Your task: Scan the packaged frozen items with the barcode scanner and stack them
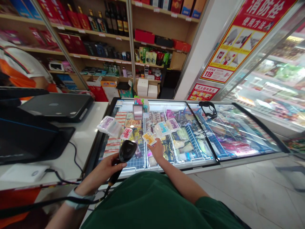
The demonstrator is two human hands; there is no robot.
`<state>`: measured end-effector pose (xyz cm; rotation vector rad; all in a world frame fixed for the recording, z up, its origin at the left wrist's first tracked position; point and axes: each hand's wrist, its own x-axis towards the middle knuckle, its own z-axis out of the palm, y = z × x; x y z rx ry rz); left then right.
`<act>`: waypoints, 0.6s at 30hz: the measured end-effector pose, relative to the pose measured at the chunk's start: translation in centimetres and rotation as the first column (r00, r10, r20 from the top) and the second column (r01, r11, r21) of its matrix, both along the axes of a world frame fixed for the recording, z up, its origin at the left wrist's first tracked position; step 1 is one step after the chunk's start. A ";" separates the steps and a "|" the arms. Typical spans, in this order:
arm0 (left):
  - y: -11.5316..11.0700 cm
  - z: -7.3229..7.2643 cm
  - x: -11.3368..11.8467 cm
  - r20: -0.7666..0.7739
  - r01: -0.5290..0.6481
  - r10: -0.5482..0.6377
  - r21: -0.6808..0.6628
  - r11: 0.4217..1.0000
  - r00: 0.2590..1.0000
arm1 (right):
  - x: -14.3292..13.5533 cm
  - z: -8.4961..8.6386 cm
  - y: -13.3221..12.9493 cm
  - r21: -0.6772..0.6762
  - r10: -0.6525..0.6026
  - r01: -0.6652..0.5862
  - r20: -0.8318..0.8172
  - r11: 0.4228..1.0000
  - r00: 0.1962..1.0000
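Observation:
My left hand [113, 167] is wrapped round the handle of a black barcode scanner [128, 150], its head raised over the freezer glass and its cable trailing down. With my right hand [156, 150] I grip the near edge of a small clear pack with a yellow-orange label [149, 138]. Just beyond that hand lie a blue-labelled pack [163, 128] and a purple-labelled pack [173, 124]. A red-labelled pack [126, 133] rests on the glass left of the yellow one. Farther left sits a stack of clear packs with purple labels [107, 123].
A glass-topped chest freezer [190, 165] holds bagged goods in wire baskets. To the left, a counter [95, 133] carries a dark register [28, 133] and a white box [25, 173]. Black goggles-like gear [208, 109] lies on the freezer. A person [26, 66] stands far left, before stocked shelves.

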<state>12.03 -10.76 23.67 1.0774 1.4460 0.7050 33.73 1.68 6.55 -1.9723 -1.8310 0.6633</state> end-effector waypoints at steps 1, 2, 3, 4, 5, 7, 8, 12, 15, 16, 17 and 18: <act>-0.2 -0.1 -0.2 -0.006 -0.017 0.017 -0.007 1.000 1.000 | 0.1 -0.4 0.1 -0.028 -0.016 0.017 0.011 0.999 1.000; -0.3 -0.3 -0.5 -0.010 -0.031 0.031 -0.012 0.999 0.999 | 0.2 -0.7 0.3 -0.050 -0.030 0.031 0.023 0.998 0.999; -0.5 -0.5 -0.7 -0.014 -0.041 0.041 -0.015 0.999 0.999 | 0.2 -1.0 0.4 -0.067 -0.042 0.044 0.036 0.997 0.998; -0.7 -0.7 -1.0 -0.016 -0.047 0.047 -0.014 0.999 0.999 | 0.2 -1.3 0.6 -0.080 -0.052 0.055 0.049 0.995 0.997; -0.9 -0.8 -1.2 -0.018 -0.050 0.049 -0.014 0.999 0.999 | 0.1 -1.5 0.8 -0.089 -0.059 0.065 0.062 0.994 0.996; -1.1 -1.0 -1.5 -0.024 -0.054 0.054 -0.014 0.998 0.998 | -0.2 -1.9 1.1 -0.101 -0.070 0.079 0.088 0.992 0.994; -1.2 -1.0 -1.6 -0.027 -0.059 0.059 -0.014 0.998 0.998 | -0.3 -2.1 1.2 -0.107 -0.071 0.082 0.101 0.991 0.992; -1.4 -0.9 -1.9 -0.021 -0.093 0.093 -0.017 0.996 0.995 | -0.5 -2.6 1.5 -0.130 -0.059 0.078 0.142 0.988 0.988; -1.5 -1.0 -2.1 0.021 -0.105 0.105 -0.008 0.994 0.994 | -0.5 -2.7 1.4 -0.141 -0.036 0.059 0.160 0.988 0.986; -1.6 -1.2 -2.3 0.036 -0.107 0.107 -0.004 0.994 0.994 | -0.4 -2.7 1.3 -0.141 -0.027 0.051 0.164 0.989 0.986; -1.7 -1.3 -2.4 0.049 -0.111 0.111 0.000 0.994 0.993 | -0.3 -2.7 1.1 -0.140 -0.017 0.041 0.168 0.989 0.986; -1.8 -1.5 -2.5 0.057 -0.117 0.117 0.002 0.993 0.992 | -0.3 -2.6 0.9 -0.136 -0.007 0.031 0.171 0.990 0.985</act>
